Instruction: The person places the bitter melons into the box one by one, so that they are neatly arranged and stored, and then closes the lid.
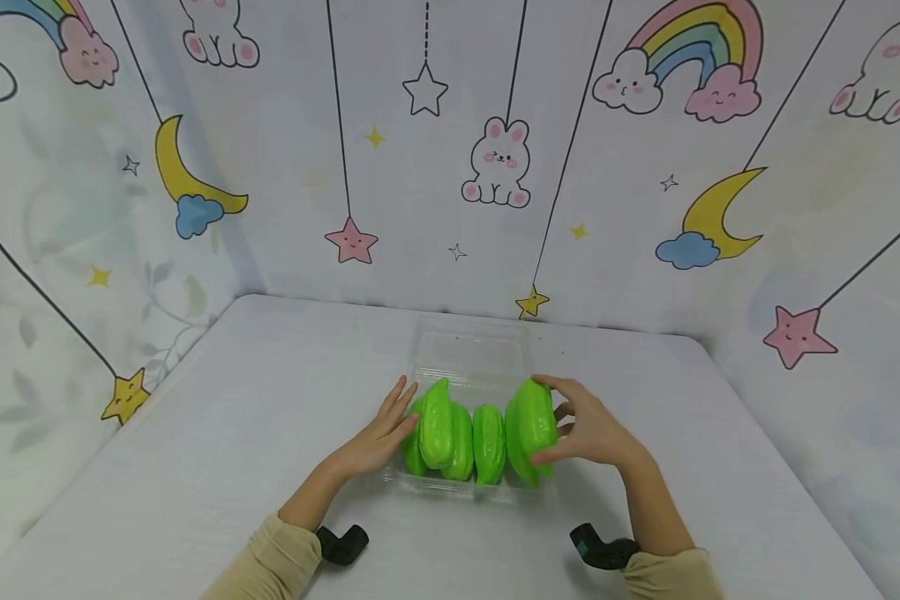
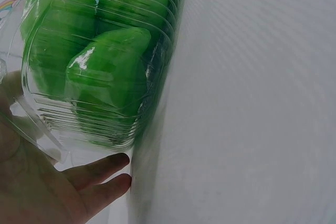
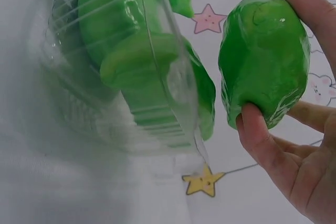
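Note:
A clear plastic box [image 1: 457, 490] holds several glossy bright-green, ridged, pepper-shaped pieces [image 1: 489, 446]. Its hinged lid [image 1: 471, 348] lies folded back on the far side. My right hand [image 1: 591, 423] pinches one such green piece [image 3: 265, 59] between thumb and fingers. In the right wrist view that piece hangs above the rim, outside the box wall. My left hand [image 1: 375, 437] reaches along the box's left side with its fingers extended. In the left wrist view, fingertips [image 2: 118, 163] of that hand lie by the transparent wall [image 2: 100, 135], low over the table.
The box stands on a white-covered table [image 1: 292, 375]. Behind it hangs a pale backdrop [image 1: 420, 167] printed with rabbits, stars, moons and rainbows. A black wrist mount [image 1: 343, 546] sits at the left sleeve and another black mount [image 1: 603, 550] at the right.

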Demonstrator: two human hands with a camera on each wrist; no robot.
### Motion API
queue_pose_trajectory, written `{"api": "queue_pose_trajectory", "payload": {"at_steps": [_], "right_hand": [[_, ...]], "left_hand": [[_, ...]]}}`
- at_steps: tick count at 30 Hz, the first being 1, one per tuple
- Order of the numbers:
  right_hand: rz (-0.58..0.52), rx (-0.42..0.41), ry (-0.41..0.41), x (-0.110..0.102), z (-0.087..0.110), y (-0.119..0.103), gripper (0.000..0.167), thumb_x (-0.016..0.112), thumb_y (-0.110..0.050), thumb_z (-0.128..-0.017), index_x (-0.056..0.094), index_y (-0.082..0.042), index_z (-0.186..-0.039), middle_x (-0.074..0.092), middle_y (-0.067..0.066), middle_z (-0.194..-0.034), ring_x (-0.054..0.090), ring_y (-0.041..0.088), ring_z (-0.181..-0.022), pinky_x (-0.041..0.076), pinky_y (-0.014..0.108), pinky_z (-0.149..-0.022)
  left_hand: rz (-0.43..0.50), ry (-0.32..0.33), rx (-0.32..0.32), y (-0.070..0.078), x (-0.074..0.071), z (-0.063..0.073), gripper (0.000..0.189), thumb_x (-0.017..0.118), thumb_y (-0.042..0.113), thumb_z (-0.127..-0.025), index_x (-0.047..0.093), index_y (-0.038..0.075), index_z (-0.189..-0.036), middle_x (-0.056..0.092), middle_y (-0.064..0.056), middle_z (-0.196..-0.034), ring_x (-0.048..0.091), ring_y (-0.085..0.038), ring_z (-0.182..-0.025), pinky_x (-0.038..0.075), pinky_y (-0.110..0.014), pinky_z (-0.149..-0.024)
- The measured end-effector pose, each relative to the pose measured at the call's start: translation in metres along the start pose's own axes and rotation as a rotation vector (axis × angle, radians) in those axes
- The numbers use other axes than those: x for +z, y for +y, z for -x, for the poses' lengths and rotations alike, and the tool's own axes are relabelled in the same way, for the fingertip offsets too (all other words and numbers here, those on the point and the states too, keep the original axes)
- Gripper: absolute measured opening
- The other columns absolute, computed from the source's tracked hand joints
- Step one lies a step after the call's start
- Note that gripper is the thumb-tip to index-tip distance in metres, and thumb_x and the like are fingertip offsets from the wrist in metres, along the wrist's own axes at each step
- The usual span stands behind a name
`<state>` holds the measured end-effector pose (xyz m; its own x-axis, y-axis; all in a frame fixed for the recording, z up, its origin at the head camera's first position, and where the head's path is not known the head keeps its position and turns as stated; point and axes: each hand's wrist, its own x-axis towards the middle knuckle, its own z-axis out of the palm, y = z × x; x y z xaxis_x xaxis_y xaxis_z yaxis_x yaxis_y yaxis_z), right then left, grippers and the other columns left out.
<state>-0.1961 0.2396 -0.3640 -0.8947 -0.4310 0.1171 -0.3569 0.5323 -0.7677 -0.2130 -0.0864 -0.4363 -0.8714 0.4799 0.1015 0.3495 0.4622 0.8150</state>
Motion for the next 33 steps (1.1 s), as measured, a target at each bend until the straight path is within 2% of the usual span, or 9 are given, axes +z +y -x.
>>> {"api": "queue_pose_trajectory", "payload": {"at_steps": [7,16,22,33], "right_hand": [[0.040,-0.039,-0.011,0.008,-0.008,-0.003,0.103,0.089,-0.030,-0.055,0.034,-0.008,-0.139,0.039,0.015,-0.128,0.055,0.020,-0.082,0.052,0.027,-0.068],[0.023,-0.045,-0.035,0.019,-0.019,-0.007,0.102,0.089,-0.026,-0.055,0.034,-0.007,-0.139,0.039,0.016,-0.127,0.056,0.019,-0.082,0.052,0.026,-0.067],[0.059,-0.036,-0.036,0.026,-0.026,-0.012,0.103,0.089,-0.032,-0.053,0.036,-0.011,-0.138,0.040,0.013,-0.126,0.057,0.017,-0.080,0.052,0.026,-0.065],[0.133,-0.029,-0.051,0.037,-0.035,-0.018,0.107,0.088,-0.041,-0.051,0.036,-0.010,-0.139,0.040,0.014,-0.129,0.055,0.018,-0.078,0.050,0.026,-0.063]], "left_hand": [[0.001,0.000,0.002,0.001,-0.001,0.000,0.057,0.030,0.034,-0.101,0.007,0.011,-0.148,-0.012,-0.007,-0.152,-0.005,-0.031,-0.138,0.014,-0.059,-0.104],[0.000,-0.001,-0.002,0.001,-0.002,0.000,0.057,0.031,0.033,-0.101,0.008,0.011,-0.148,-0.011,-0.007,-0.152,-0.005,-0.031,-0.138,0.015,-0.058,-0.104],[-0.008,-0.002,-0.002,0.000,-0.001,0.000,0.056,0.030,0.032,-0.101,0.008,0.011,-0.148,-0.010,-0.010,-0.152,-0.004,-0.031,-0.138,0.015,-0.059,-0.104],[-0.016,0.003,-0.002,-0.001,0.001,-0.001,0.056,0.030,0.033,-0.101,0.007,0.014,-0.148,-0.010,-0.008,-0.152,-0.004,-0.031,-0.138,0.014,-0.059,-0.103]]}}
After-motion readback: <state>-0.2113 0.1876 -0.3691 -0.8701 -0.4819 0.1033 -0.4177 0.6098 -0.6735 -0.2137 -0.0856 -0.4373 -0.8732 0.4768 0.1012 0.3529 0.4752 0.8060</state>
